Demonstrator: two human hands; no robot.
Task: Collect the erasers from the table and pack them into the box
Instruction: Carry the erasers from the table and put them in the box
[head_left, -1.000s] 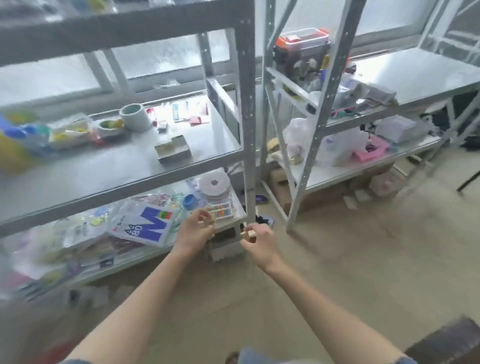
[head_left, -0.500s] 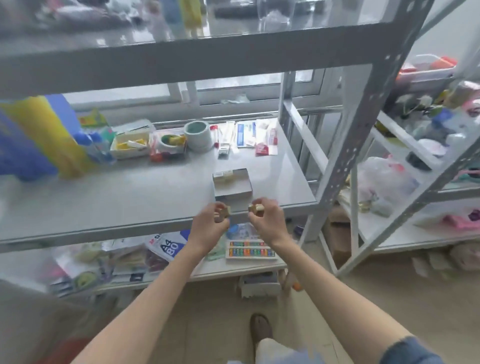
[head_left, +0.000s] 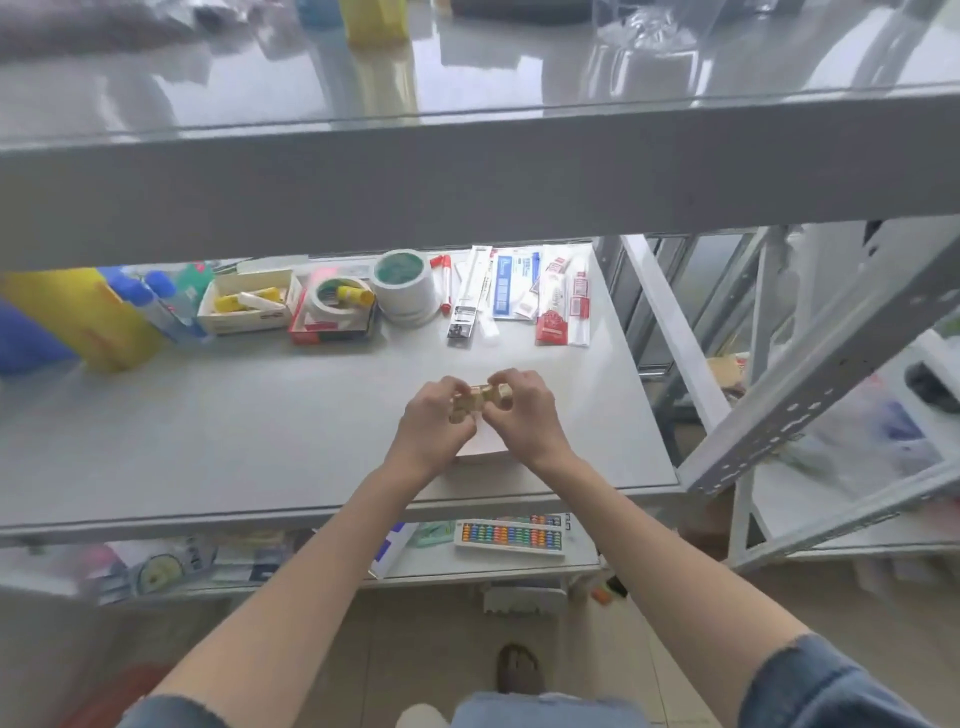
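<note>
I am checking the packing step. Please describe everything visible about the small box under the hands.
The small box is mostly hidden by both hands. Only a pale, whitish flat part and its front edge show; it looks like cardboard. It rests on the grey shelf, near the front edge. Whether it is open cannot be told. The hands hold tan erasers above it.

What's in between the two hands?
In the head view, small tan erasers bridge the gap between the left hand and the right hand, pinched by both, above the partly hidden white box.
</note>
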